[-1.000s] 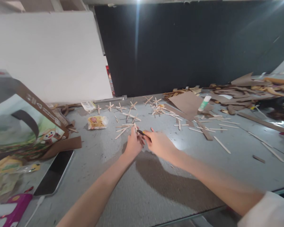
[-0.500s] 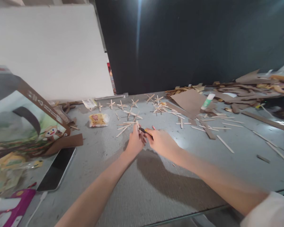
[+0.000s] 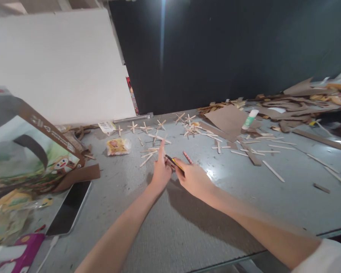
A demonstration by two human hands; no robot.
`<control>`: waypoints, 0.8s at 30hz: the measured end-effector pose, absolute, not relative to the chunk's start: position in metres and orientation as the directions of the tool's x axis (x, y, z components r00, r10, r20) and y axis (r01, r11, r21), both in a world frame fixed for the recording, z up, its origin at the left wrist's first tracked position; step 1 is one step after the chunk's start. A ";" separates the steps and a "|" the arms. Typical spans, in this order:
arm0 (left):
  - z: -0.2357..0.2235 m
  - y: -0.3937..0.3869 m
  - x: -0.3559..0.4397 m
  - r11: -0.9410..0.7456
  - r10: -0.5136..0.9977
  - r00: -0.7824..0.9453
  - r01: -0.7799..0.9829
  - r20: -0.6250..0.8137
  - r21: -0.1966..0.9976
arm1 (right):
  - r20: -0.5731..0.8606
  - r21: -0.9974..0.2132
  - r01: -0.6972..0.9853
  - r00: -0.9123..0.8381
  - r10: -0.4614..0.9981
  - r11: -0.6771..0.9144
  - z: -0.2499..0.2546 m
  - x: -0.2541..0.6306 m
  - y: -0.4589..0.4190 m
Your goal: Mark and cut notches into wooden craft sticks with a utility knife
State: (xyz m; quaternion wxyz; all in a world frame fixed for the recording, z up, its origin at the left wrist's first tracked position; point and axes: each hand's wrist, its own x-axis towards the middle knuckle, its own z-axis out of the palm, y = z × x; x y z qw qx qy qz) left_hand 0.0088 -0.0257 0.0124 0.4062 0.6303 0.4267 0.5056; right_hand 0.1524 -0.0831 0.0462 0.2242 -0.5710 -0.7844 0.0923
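Observation:
My right hand [image 3: 196, 178] is closed round a black-and-yellow utility knife [image 3: 176, 164], its dark tip pointing up and left at my other hand. Just left of it is my left hand [image 3: 161, 170], the index finger stretched forward and the other fingers curled in. Whatever those curled fingers pinch is too small and hidden to make out. Beyond the fingertips lie several loose craft sticks [image 3: 148, 154]. Farther back are craft sticks crossed into star shapes [image 3: 146, 127] and a heap of such stars [image 3: 192, 129]. A red-and-white striped stick [image 3: 187, 157] rests beyond my right hand.
A glue stick [image 3: 250, 119] lies by brown cardboard [image 3: 227, 120] at the right rear, with cardboard scraps behind. On the left are a printed bag [image 3: 31, 140], a phone [image 3: 69, 208], a purple glue gun [image 3: 28, 250] and a small yellow packet [image 3: 118, 146].
My right hand has tilted the knife, so more of its yellow-and-black body shows. My left index finger now stretches forward more plainly. The camera view has shifted slightly.

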 end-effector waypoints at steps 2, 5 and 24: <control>0.012 -0.026 0.009 -0.307 0.948 0.134 0.155 0.288 0.939 | 0.239 -0.427 0.842 -0.246 0.939 0.329 0.047 0.154 -0.083; 0.012 -0.025 0.010 -0.303 0.950 0.134 0.187 0.281 0.934 | 0.222 -0.453 0.834 -0.237 0.946 0.315 0.049 0.155 -0.084; 0.004 -0.021 0.003 -0.413 0.910 0.240 0.476 0.337 0.777 | -0.008 -0.575 0.798 -0.229 0.973 0.183 0.075 0.159 -0.097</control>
